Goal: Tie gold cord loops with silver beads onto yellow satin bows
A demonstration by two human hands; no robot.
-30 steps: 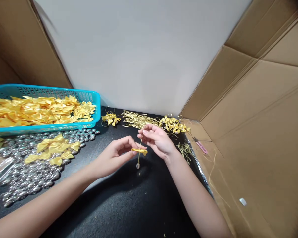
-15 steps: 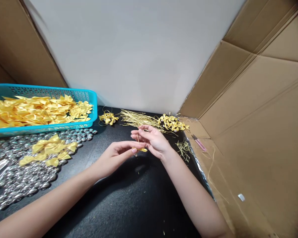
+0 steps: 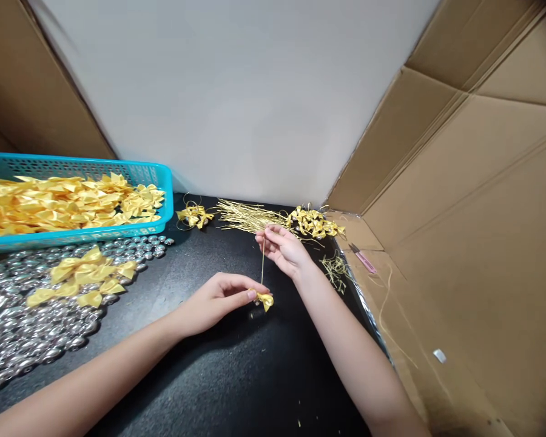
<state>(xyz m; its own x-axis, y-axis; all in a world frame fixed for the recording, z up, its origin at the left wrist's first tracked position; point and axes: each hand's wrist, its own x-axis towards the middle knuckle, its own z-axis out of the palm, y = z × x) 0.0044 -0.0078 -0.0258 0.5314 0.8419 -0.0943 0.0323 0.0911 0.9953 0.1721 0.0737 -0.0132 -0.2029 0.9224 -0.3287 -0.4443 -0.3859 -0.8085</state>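
Between thumb and fingers, my left hand (image 3: 225,298) pinches a small yellow ribbon bow (image 3: 266,300) just above the black tabletop. A gold cord (image 3: 262,264) runs straight up from the bow to my right hand (image 3: 284,250), whose thumb and fingertips are closed on its upper end. Something small and shiny shows by the bow under my left fingertips, too small to make out. Behind my right hand lie a bundle of cut gold cords (image 3: 243,215) and a heap of yellow bows with cords (image 3: 316,223).
A blue basket (image 3: 167,200) of yellow bows stands at the left. Before it spread silver beads (image 3: 50,337) with loose bows (image 3: 88,270) on top. Cord scraps (image 3: 335,270) lie near the right edge, and pink-handled snips (image 3: 364,260) rest on cardboard. Cardboard walls stand both sides.
My hands have moved apart: the left went down with the bow, the right slightly up with the cord's end. The cord is now stretched straight between them.
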